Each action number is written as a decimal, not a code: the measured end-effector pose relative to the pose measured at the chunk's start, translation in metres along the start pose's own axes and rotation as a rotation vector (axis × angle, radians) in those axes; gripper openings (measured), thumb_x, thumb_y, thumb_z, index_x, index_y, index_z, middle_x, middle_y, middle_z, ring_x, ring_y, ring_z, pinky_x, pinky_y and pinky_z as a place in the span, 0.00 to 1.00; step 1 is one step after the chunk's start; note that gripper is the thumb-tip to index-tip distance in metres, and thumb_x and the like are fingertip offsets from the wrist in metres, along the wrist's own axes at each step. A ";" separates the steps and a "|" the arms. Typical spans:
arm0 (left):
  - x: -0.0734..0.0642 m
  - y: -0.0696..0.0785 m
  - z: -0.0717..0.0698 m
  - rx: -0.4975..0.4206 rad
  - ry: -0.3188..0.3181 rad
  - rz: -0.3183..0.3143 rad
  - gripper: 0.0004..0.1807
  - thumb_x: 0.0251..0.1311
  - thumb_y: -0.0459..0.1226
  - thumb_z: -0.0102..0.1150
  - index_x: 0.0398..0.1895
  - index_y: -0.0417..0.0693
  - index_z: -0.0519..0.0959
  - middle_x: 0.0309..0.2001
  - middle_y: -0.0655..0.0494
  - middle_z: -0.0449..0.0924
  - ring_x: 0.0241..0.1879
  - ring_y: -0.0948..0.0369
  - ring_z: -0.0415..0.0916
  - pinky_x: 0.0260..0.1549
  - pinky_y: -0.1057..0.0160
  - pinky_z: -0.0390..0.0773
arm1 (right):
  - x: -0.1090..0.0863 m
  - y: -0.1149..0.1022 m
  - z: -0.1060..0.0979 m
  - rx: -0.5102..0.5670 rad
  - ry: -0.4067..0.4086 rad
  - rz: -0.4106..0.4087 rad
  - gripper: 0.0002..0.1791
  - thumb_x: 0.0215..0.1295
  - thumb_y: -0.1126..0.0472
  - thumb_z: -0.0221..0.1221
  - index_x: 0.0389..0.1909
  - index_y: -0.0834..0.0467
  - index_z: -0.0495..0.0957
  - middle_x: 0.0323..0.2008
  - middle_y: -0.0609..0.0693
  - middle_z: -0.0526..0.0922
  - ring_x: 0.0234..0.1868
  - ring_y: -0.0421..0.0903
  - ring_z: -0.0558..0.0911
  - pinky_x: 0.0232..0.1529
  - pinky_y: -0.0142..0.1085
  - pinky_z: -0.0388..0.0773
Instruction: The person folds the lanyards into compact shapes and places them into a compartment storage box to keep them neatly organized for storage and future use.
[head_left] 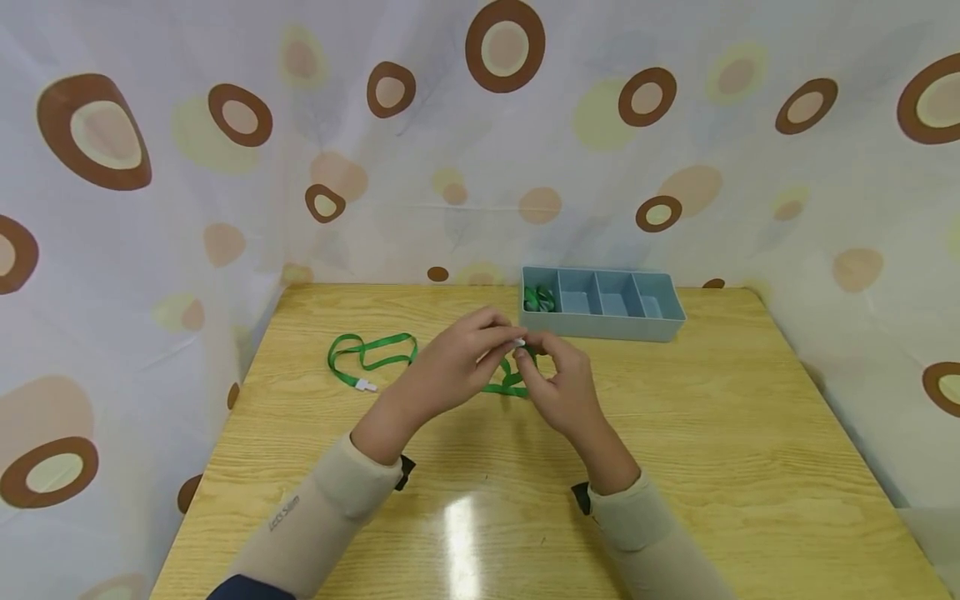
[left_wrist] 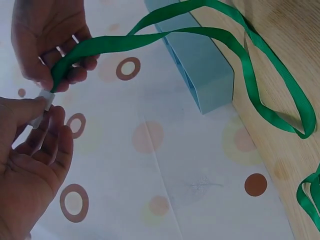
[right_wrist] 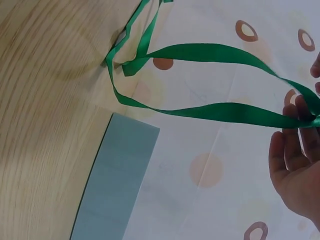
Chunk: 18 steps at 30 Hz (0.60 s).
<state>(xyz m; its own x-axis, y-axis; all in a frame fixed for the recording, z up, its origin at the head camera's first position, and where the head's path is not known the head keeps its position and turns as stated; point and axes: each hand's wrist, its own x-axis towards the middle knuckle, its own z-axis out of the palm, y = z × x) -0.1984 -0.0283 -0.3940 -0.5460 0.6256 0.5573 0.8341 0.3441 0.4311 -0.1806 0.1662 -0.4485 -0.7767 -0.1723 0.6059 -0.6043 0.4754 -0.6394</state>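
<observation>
In the head view both hands meet over the table, in front of the tray. My left hand [head_left: 453, 367] pinches the white plastic clip [left_wrist: 42, 109] of a green lanyard [left_wrist: 210, 32] between thumb and fingers. Just beyond the clip, my right hand [head_left: 564, 387] grips the strap end where it enters the clip. From there the strap hangs down as a long loop, which the right wrist view shows reaching toward the tabletop. A second green lanyard [head_left: 387, 339] with a white clip [head_left: 365, 385] lies on the table to the left of my hands.
A blue-grey tray [head_left: 600, 327] with several compartments stands at the back edge of the wooden table [head_left: 712, 450]. Its leftmost compartment holds rolled green lanyard [head_left: 538, 298]. A patterned curtain [head_left: 480, 158] hangs behind and along both sides.
</observation>
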 end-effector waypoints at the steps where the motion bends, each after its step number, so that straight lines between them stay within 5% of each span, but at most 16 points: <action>1: 0.000 0.000 0.000 -0.001 0.003 -0.003 0.14 0.71 0.33 0.53 0.55 0.47 0.81 0.41 0.58 0.76 0.34 0.68 0.68 0.36 0.74 0.73 | 0.000 0.000 0.000 0.005 -0.002 -0.005 0.07 0.72 0.61 0.56 0.45 0.56 0.81 0.39 0.49 0.86 0.37 0.41 0.82 0.40 0.40 0.80; 9: -0.002 -0.002 -0.003 -0.020 0.030 -0.039 0.14 0.71 0.33 0.52 0.57 0.46 0.80 0.45 0.59 0.76 0.38 0.68 0.69 0.39 0.74 0.75 | 0.000 -0.001 -0.002 0.022 -0.052 -0.013 0.07 0.73 0.61 0.54 0.44 0.57 0.80 0.38 0.49 0.84 0.39 0.42 0.82 0.44 0.40 0.81; 14: -0.001 -0.002 -0.004 -0.021 0.033 -0.035 0.15 0.72 0.34 0.51 0.57 0.45 0.80 0.45 0.58 0.76 0.38 0.67 0.69 0.39 0.73 0.75 | -0.001 0.000 -0.004 0.042 -0.116 0.047 0.07 0.75 0.59 0.53 0.44 0.55 0.78 0.37 0.52 0.82 0.42 0.41 0.80 0.49 0.43 0.80; 18: 0.000 -0.004 -0.005 -0.002 0.064 -0.032 0.14 0.71 0.33 0.53 0.55 0.45 0.81 0.43 0.58 0.77 0.37 0.67 0.68 0.38 0.72 0.75 | -0.003 0.002 -0.004 0.085 -0.154 0.106 0.07 0.76 0.58 0.50 0.44 0.53 0.76 0.37 0.54 0.81 0.38 0.44 0.79 0.42 0.38 0.78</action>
<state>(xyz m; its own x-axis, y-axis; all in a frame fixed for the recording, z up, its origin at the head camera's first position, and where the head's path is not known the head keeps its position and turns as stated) -0.2019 -0.0327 -0.3920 -0.5767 0.5682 0.5870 0.8158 0.3622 0.4509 -0.1783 0.1712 -0.4494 -0.8509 -0.2583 0.4574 -0.5253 0.4245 -0.7375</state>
